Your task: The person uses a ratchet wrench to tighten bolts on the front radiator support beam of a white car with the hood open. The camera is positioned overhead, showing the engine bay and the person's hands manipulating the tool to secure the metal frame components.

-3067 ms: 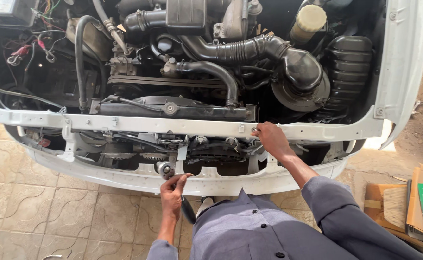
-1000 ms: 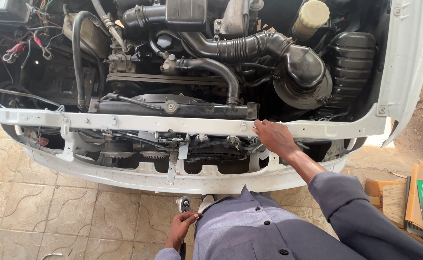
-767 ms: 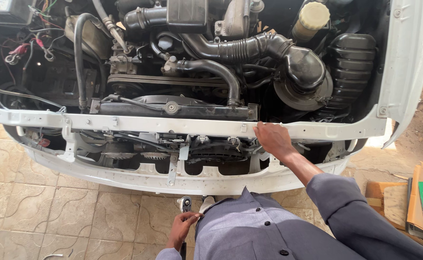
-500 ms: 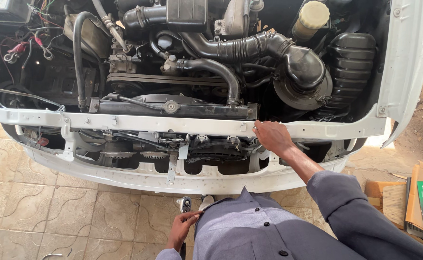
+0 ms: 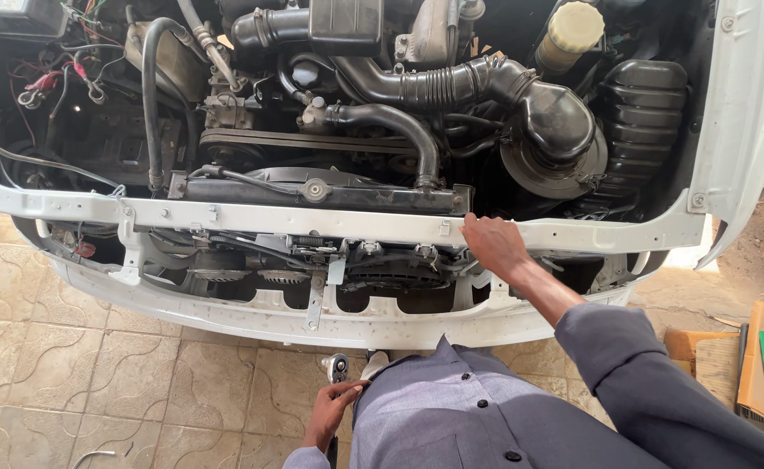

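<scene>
I stand at the open front of a white car with its engine bay exposed. My right hand (image 5: 492, 243) rests palm-down on the white upper crossbar (image 5: 251, 217), just right of the black radiator top (image 5: 312, 193). My left hand (image 5: 334, 410) hangs low by my hip over the tiled floor, fingers closed around the handle of a metal ratchet wrench (image 5: 337, 366) whose round head points up. My grey shirt hides the lower part of the wrench handle.
A black air intake hose (image 5: 451, 85) and round air filter housing (image 5: 555, 130) fill the right of the bay. The white lower bumper beam (image 5: 225, 308) runs below the fans. Cardboard boxes (image 5: 760, 360) lie on the floor at the right. Loose wires hang at the far left.
Three seconds ago my left hand held the wrench up at the lower beam; it has since dropped to my hip. In the last second nothing moved visibly.
</scene>
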